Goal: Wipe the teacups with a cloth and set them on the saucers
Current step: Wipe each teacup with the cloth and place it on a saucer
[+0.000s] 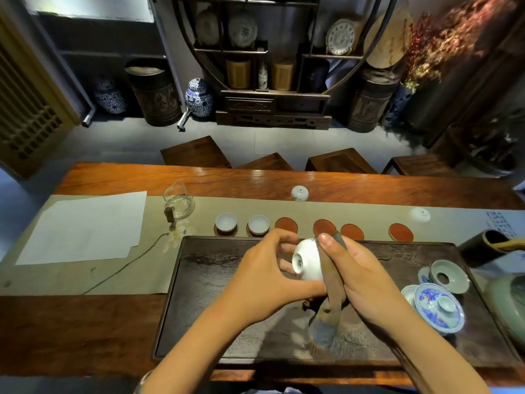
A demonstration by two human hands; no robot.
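My left hand (264, 280) grips a white teacup (308, 261) tipped on its side, its foot facing me, above the dark tea tray (216, 308). A brown cloth (329, 302) is pressed against the cup by my right hand (360, 280), thumb on top, and its loose end hangs to the tray. Two white teacups (226, 221) (258, 224) stand upright on saucers at the left of the row. To their right lie several bare red saucers (286, 225) (324, 227) (401, 232). Two more cups lie upside down farther back (299, 193) (420, 215).
A glass pitcher (178, 201) and white paper sheets (85, 226) lie left on the beige runner. A blue-and-white gaiwan (439, 307), a celadon lid rest (449, 275), a dark holder (483, 247) and a green teapot (511, 305) crowd the tray's right end. Stools stand beyond the table.
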